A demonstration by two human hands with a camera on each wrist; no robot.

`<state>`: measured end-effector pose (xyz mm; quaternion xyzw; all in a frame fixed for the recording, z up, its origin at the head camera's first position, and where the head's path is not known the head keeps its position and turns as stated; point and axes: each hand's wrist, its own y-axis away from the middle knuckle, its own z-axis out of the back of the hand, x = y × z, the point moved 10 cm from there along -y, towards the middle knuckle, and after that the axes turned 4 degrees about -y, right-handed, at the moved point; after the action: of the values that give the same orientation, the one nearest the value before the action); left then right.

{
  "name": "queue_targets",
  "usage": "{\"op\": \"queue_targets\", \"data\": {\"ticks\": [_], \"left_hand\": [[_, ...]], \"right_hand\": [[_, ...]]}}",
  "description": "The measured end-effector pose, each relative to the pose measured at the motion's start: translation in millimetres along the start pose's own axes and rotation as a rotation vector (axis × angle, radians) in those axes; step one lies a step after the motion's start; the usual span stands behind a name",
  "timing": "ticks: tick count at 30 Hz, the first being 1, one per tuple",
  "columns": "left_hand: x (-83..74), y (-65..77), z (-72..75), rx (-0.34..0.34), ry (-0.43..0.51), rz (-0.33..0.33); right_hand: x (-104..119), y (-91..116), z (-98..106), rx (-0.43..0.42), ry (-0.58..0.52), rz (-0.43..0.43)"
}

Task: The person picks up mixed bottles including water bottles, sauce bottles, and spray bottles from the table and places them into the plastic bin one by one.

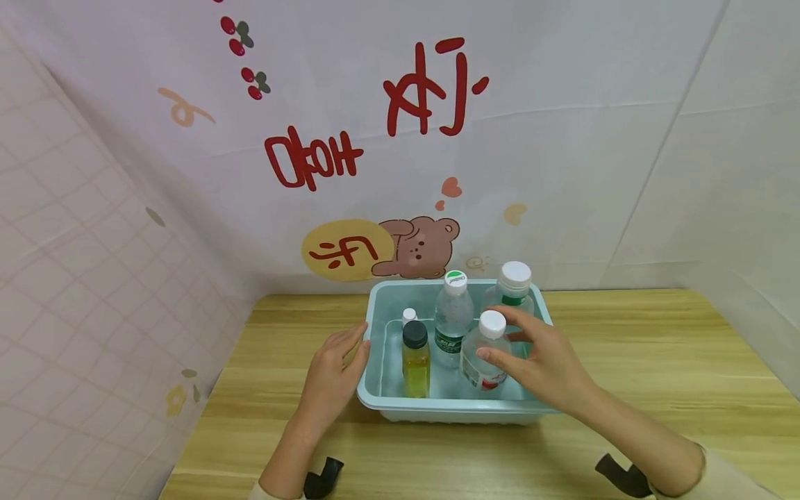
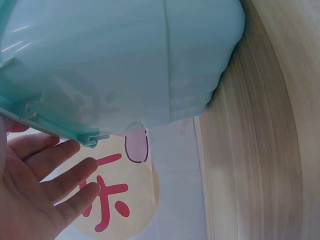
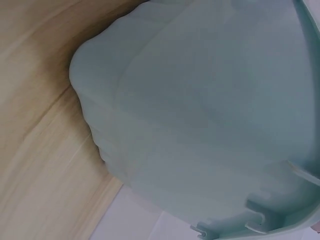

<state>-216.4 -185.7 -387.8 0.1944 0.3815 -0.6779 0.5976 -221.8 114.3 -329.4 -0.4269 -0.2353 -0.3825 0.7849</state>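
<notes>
A light blue plastic tub (image 1: 462,410) stands on the wooden table with several bottles in it. My right hand (image 1: 546,354) reaches over its right side, thumb and fingers around a clear bottle (image 1: 475,361) with a white cap and a red-marked label. At the tub's left rim is my left hand (image 1: 332,368), its fingers loosely extended; in the left wrist view the left hand (image 2: 45,180) has its fingertips at the rim's underside. The right wrist view shows only the tub's outer wall (image 3: 200,110); the right hand's grip is hidden there.
Inside the tub also stand a black-capped bottle (image 1: 416,368) of yellow liquid, a small white-capped bottle (image 1: 409,316), a green-labelled clear bottle (image 1: 454,312) and a wide white-capped bottle (image 1: 515,285). A printed cloth (image 1: 562,173) hangs behind the wooden table (image 1: 631,347).
</notes>
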Motion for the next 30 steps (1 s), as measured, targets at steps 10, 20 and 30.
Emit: {"op": "queue_targets", "data": {"ticks": [10, 20, 30], "left_hand": [[-1.9, -0.9, -2.2, 0.008, -0.006, -0.002], [-2.0, 1.6, 0.3, 0.014, -0.064, -0.001], [-4.4, 2.5, 16.7, 0.014, -0.137, -0.041]], "right_hand": [[2, 3, 7, -0.020, 0.011, -0.007], [11, 8, 27, -0.079, -0.082, 0.108], [-9, 21, 78, -0.160, 0.007, 0.057]]}}
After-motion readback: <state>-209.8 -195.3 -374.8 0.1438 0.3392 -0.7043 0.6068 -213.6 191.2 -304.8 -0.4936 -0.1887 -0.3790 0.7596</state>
